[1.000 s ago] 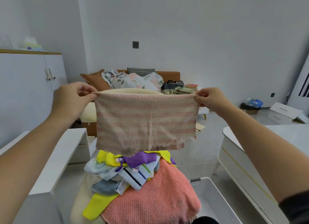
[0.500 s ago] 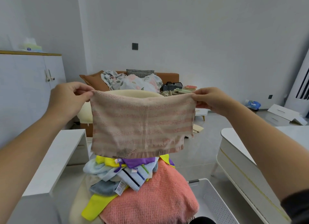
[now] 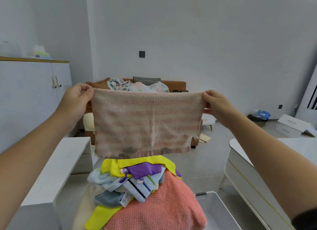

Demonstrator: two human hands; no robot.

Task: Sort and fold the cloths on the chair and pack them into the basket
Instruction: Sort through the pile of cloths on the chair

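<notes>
From the head view, both hands are raised in front of the person. They hold a pink striped cloth point(image 3: 145, 123) spread flat between them, above and just beyond the heap of unsorted cloths point(image 3: 137, 181) near the bottom of the frame. The left hand point(image 3: 77, 99) pinches the cloth's upper left corner between thumb and curled fingers. The right hand point(image 3: 216, 104) pinches the upper right corner the same way, so the top edge runs almost taut from one to the other. The rest hangs freely. Its lower edge is frayed, there is a dark smudge near the bottom middle and a small tear at the lower right, and a second layer seems to show behind the hem. It looks thin, light and limp, with a loose weave that would not slip in the fingers but could snag or fray further if tugged. The corners are the sensible places to hold it, and bringing them together should fold it in half. In the heap, yellow, purple and pale blue pieces lie on a large coral towel point(image 3: 163, 211), and whatever seat is under them is covered. The white basket point(image 3: 221, 214) sits near and to the right of the heap, and no cloth shows in the part in view. A white bench point(image 3: 51, 169) stands to the left, another point(image 3: 243, 161) to the right, and a sofa point(image 3: 178, 85) is far behind.
</notes>
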